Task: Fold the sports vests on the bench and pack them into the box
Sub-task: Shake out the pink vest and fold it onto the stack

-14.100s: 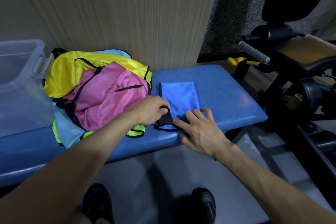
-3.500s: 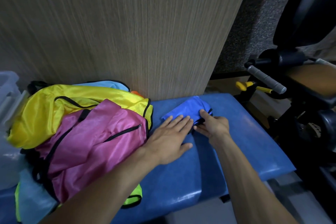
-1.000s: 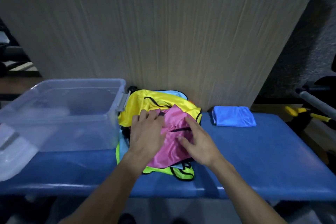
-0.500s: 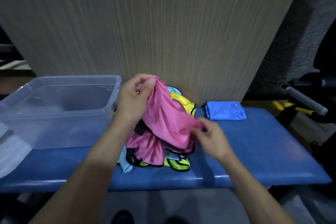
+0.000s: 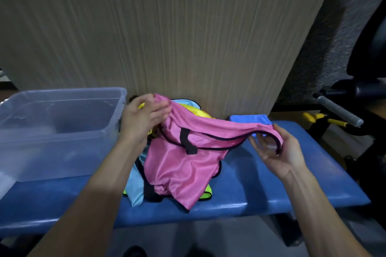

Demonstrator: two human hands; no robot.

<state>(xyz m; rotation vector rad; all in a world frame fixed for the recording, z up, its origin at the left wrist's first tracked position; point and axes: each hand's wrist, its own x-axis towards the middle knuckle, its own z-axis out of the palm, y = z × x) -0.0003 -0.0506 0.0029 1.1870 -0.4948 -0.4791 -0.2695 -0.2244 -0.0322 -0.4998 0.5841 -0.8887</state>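
Pink vest (image 5: 188,165) lifted over the surface's (image 5: 271,185) middle, stretched between both grips: left hand (image 5: 142,119) pinching one end beside the clear box (image 5: 62,131) at the left end, right hand (image 5: 277,148) curled round the black-trimmed strap. Folded blue vest (image 5: 250,119) against the back edge. Remaining vests (image 5: 135,185) heaped beneath.

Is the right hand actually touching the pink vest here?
Touching. The head view shows the right hand curled round the pink vest, its black-trimmed edge lying across the fingers.
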